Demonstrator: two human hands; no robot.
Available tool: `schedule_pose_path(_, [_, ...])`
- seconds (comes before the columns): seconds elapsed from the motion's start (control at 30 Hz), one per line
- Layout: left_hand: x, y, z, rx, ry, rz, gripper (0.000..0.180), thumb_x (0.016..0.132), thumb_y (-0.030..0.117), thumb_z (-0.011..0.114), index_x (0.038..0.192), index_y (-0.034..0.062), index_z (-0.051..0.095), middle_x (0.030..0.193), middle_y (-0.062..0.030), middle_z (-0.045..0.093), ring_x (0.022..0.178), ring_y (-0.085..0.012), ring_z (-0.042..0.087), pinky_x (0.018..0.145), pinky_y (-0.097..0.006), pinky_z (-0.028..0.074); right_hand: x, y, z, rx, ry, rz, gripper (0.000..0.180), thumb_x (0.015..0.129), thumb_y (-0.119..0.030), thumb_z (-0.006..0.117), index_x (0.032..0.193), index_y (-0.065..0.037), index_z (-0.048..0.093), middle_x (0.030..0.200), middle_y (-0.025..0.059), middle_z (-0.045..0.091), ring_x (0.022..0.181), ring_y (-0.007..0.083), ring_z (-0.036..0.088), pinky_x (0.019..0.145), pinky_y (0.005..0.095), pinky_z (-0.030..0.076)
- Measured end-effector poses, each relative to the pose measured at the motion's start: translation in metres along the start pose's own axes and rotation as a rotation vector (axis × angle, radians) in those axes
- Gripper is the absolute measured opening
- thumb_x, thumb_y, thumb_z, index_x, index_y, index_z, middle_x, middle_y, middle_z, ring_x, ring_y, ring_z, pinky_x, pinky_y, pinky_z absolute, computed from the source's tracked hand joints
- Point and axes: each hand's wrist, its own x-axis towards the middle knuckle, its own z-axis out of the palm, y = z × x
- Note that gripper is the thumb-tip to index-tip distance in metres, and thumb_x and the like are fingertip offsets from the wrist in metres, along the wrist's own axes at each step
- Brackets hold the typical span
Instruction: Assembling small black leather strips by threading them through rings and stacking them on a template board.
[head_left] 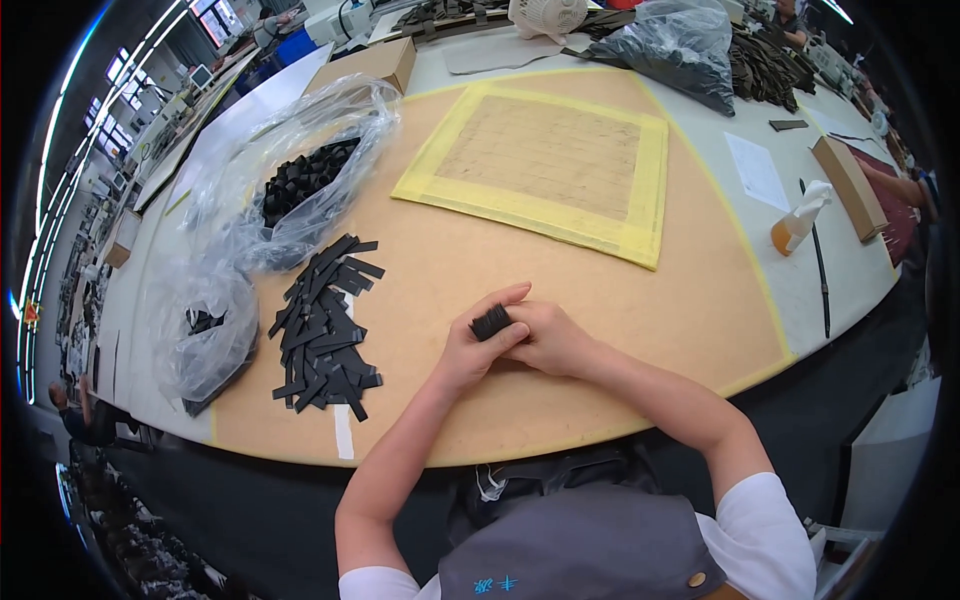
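Note:
Both my hands meet over the near middle of the tan table top (580,400). Between them is a small stack of black strips (490,322), its ends facing up. My left hand (470,348) is closed round the stack, with the thumb lying across its near side. Pressed against it from the right is my right hand (553,338), its fingers bent and partly hidden behind the left. Whether the right fingers also grip the stack cannot be made out. Left of my hands lies a loose pile of flat black strips (325,335).
At the left, an open clear plastic bag (365,110) holds black loops (310,180); a smaller bag (205,345) lies nearer. A yellow-taped board (540,150) sits farther back. On the right are a spray bottle (797,222), a cardboard box (850,190) and a paper sheet (757,170).

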Motion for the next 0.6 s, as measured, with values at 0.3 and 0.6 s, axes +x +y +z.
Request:
schedule_pose_path(0.3, [-0.007, -0.006, -0.006, 0.069, 0.105, -0.025, 0.041, 0.096, 0.012, 0.059, 0.133, -0.0006, 0.051, 0.127, -0.0131, 0.059, 0.118, -0.0202, 0.056, 0.100, -0.033, 0.043, 0.020, 0.039, -0.106, -0.675, 0.057, 0.015, 0.060, 0.081, -0.041, 0.070, 0.130, -0.012, 0.053, 0.135, 0.0142, 0.051, 0.128, 0.0308, 0.044, 0.108, 0.0428, 0.031])
schedule_pose_path(0.6, [-0.010, -0.004, -0.001, 0.186, 0.005, 0.007, 0.022, 0.094, 0.006, 0.059, 0.115, -0.0011, 0.058, 0.112, -0.0104, 0.066, 0.106, -0.0161, 0.062, 0.091, -0.029, 0.049, -0.001, 0.067, -0.184, -0.943, -0.197, 0.210, 0.062, 0.088, -0.054, 0.055, 0.142, -0.026, 0.045, 0.155, 0.0083, 0.029, 0.145, 0.0304, 0.017, 0.118, 0.0456, 0.013])
